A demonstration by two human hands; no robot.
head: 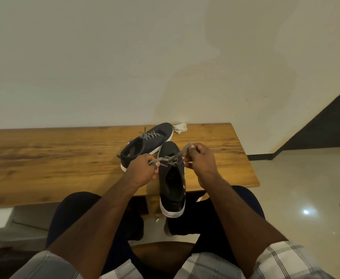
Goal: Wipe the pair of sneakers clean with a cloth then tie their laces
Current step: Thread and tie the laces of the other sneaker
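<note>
At bench (64,158) edge, near sneaker (172,182) overhangs toward the lap, apparently for reach; left hand (143,170) and right hand (200,160) each pinch a lace (170,159) end, drawing the knot; far sneaker (147,143) laced, cloth (180,127) set aside

Left hand (143,170) and right hand (200,161) raised, fingers apparently pinched.

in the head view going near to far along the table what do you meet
near sneaker with its laces held by left hand and right hand → far sneaker → white cloth → wall
</note>
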